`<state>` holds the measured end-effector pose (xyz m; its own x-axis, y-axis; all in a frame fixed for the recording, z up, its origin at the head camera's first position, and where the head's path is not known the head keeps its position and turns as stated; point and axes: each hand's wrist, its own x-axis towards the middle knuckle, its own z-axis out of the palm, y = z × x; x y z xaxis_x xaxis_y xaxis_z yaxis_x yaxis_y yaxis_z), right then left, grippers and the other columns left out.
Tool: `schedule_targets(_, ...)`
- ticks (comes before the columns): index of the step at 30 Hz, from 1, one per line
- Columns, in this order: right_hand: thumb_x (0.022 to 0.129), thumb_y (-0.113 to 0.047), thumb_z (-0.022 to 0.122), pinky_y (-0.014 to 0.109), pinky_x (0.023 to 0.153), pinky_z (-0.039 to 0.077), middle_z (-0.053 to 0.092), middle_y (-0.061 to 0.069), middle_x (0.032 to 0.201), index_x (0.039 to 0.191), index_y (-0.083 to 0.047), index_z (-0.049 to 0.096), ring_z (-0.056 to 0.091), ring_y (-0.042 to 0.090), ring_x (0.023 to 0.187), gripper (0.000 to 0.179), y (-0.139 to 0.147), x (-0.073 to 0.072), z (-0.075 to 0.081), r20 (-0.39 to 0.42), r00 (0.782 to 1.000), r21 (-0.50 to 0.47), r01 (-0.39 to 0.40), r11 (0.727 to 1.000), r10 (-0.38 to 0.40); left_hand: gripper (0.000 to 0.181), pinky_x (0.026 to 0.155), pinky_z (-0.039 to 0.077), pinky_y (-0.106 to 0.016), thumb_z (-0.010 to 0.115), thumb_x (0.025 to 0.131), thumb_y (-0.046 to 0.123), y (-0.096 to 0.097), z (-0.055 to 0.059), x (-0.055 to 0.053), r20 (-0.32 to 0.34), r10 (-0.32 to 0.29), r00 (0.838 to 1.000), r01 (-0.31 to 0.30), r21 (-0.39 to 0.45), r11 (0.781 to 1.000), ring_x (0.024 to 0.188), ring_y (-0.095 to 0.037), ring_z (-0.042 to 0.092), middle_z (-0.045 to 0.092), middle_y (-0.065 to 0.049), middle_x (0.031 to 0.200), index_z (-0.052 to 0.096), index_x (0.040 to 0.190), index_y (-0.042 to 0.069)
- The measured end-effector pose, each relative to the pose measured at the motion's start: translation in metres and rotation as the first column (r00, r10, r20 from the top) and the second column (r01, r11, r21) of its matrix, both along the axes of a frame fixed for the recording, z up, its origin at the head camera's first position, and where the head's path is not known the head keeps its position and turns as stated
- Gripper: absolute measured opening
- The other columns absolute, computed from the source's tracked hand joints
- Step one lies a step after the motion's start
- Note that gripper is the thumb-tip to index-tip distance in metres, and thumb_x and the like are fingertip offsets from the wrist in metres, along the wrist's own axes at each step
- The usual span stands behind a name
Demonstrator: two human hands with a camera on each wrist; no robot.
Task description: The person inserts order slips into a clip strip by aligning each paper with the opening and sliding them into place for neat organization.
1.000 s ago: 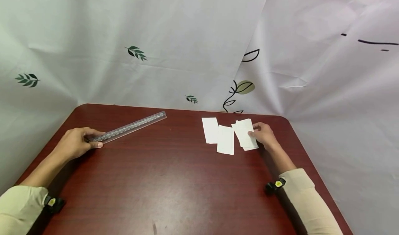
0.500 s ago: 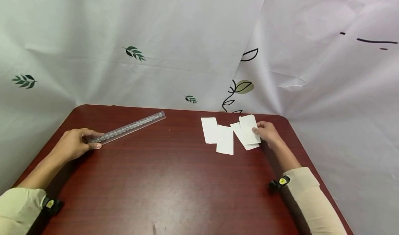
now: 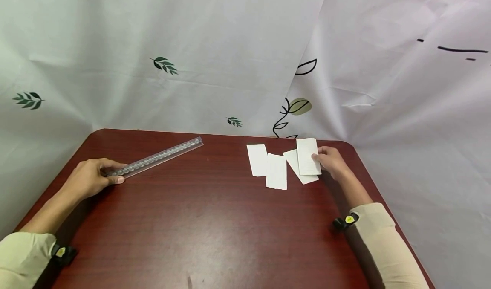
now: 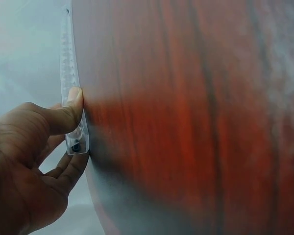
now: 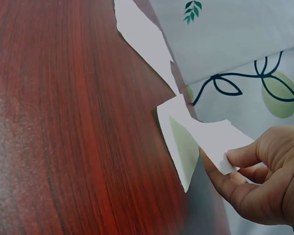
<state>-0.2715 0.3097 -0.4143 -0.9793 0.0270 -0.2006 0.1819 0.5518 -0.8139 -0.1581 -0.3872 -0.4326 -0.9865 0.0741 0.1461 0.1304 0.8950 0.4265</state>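
My left hand (image 3: 90, 178) grips the near end of a long clear plastic strip (image 3: 165, 154) with a row of round shapes along it. In the left wrist view the thumb presses on the strip (image 4: 68, 63) and the fingers curl behind it. At the right, my right hand (image 3: 333, 163) pinches a white paper slip (image 3: 308, 154) by its right edge, thumb on top and fingers beneath. That slip is tilted over another paper slip (image 5: 174, 142) lying on the table and hides part of it. Two more white slips, a left one (image 3: 258, 160) and a lower one (image 3: 276, 171), lie beside it, touching or slightly overlapping.
The dark red wooden table (image 3: 199, 229) has rounded far corners. A white curtain-like sheet (image 3: 192, 46) with leaf prints stands along its far and side edges. A black wrist camera (image 3: 345, 221) sits on the right wrist, another camera (image 3: 64, 254) on the left.
My right hand has drawn the top paper slip slightly up and to the right, turning it more upright and uncovering more of the slip below. The left hand and plastic strip stay put.
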Motion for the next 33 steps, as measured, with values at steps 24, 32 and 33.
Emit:
schedule_targets(24, 0.094, -0.001, 0.064, 0.026, 0.068, 0.054, 0.066, 0.023, 0.105, 0.141, 0.005, 0.051, 0.064, 0.012, 0.076, 0.049, -0.014, -0.011, 0.009, -0.064, 0.997, -0.039, -0.048, 0.998, 0.045, 0.043, 0.071, 0.044, -0.045, 0.087, 0.079, 0.032, 0.000, -0.001, 0.002, -0.021, -0.011, 1.000, 0.011, -0.003, 1.000, 0.088, -0.034, 0.067, 0.072, -0.020, 0.110, 0.077, 0.117, 0.016)
schedule_targets(32, 0.094, 0.000, 0.063, 0.026, 0.068, 0.054, 0.065, 0.023, 0.105, 0.143, 0.003, 0.050, 0.063, 0.013, 0.077, 0.051, -0.023, -0.012, 0.008, -0.064, 0.996, -0.058, -0.063, 0.996, 0.059, 0.043, 0.070, 0.044, -0.044, 0.087, 0.079, 0.031, 0.000, -0.001, 0.003, -0.021, -0.010, 1.000, 0.011, 0.005, 1.000, 0.087, -0.033, 0.066, 0.072, -0.021, 0.111, 0.077, 0.117, 0.016)
schedule_targets(33, 0.094, 0.000, 0.063, 0.026, 0.068, 0.054, 0.066, 0.024, 0.106, 0.144, 0.003, 0.049, 0.063, 0.013, 0.077, 0.051, -0.024, -0.012, 0.008, -0.064, 0.996, -0.057, -0.064, 0.996, 0.060, 0.043, 0.070, 0.044, -0.044, 0.087, 0.079, 0.032, 0.000, -0.001, 0.003, -0.022, -0.011, 1.000, 0.011, 0.005, 1.000, 0.087, -0.033, 0.066, 0.072, -0.021, 0.111, 0.077, 0.117, 0.016)
